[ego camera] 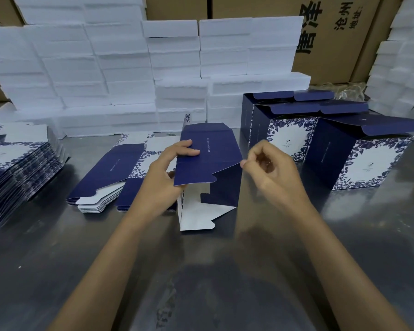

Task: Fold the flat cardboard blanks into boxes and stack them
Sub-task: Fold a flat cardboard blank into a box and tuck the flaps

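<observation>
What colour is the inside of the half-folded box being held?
White inside, navy blue outside; seen in the head view.

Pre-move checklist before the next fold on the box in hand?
1. Left hand grips the half-formed box at its left edge: ok.
2. Right hand hold on the box: fingertips at its right corner, fingers curled; actual pinch cannot tell.
3. Bottom flaps closed: not ok, white flaps hang open toward the metal table.
4. Top flap tucked: not ok, stands open.
5. Flat blanks in reach for the next one: ok, pile lies left of the left hand.
6. Space beside the folded boxes on the right: ok, bare table in front of them.
</observation>
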The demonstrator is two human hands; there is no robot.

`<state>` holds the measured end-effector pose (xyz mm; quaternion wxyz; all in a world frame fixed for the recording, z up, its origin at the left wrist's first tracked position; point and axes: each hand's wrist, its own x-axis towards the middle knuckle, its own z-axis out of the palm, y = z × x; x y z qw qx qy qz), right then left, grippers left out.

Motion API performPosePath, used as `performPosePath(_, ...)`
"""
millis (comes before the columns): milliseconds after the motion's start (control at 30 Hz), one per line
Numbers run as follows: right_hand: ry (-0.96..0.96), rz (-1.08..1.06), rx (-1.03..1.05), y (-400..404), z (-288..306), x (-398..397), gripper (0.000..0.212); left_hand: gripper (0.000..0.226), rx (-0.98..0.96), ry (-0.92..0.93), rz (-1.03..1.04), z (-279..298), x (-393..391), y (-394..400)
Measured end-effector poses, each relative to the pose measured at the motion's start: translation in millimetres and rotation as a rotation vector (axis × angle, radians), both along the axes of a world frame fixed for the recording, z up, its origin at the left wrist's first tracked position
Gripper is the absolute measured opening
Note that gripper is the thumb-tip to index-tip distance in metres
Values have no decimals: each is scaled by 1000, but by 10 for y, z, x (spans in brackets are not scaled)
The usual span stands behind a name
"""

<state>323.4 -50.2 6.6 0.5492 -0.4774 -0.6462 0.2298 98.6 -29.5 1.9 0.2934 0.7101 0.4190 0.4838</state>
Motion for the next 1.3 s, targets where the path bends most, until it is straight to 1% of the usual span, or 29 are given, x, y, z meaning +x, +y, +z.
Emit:
performPosePath(67, 46, -15, 23, -34, 21, -80, 13, 50, -20, -1, -34, 5, 23, -5)
performPosePath(200, -113, 35, -34, -43, -66, -164, 34, 73, -112, 30, -152, -14, 91, -41)
performPosePath(267, -112, 35, -51, -22, -102, -149, 38, 85, -165, 68, -193, -10, 98, -53)
performPosePath(333, -98, 26, -49, 4, -128, -130, 38, 90, -197, 96, -241, 3, 89, -65)
performPosePath(400, -105, 20, -29, 26, -154, -141, 37, 85, -197, 105, -248, 15, 80, -72)
performPosePath(467, -73, 15, -12, 35, -169, -174, 34, 66, -156, 71, -184, 9, 93, -71)
performPosePath(567, 0, 29, 12, 32, -170, -214, 28, 33, -87, -87, -52, -15, 163, -71)
performPosePath(633, 30, 55, 5, 13, -163, -242, 27, 22, -48, -163, 9, -33, 227, -86)
performPosePath(733, 80, 59, -17, -8, -158, -272, 25, 17, -23, -176, 79, -50, 287, -103)
performPosePath(967, 180, 1, 15, 33, -168, -372, 21, 9, -4, -250, 115, -70, 343, -129)
performPosePath(1067, 181, 23, -7, 45, -169, -345, 20, 12, -11, -223, 86, -49, 311, -124)
performPosePath(1167, 150, 72, -14, 46, -166, -244, 24, 20, -37, -185, 33, -12, 243, -115)
performPosePath(1233, 144, 84, -7, 50, -173, -216, 22, 21, -41, -213, 42, -14, 250, -114)
performPosePath(1300, 136, 42, 19, 60, -187, -237, 18, 21, -45, -262, 62, -24, 288, -127)
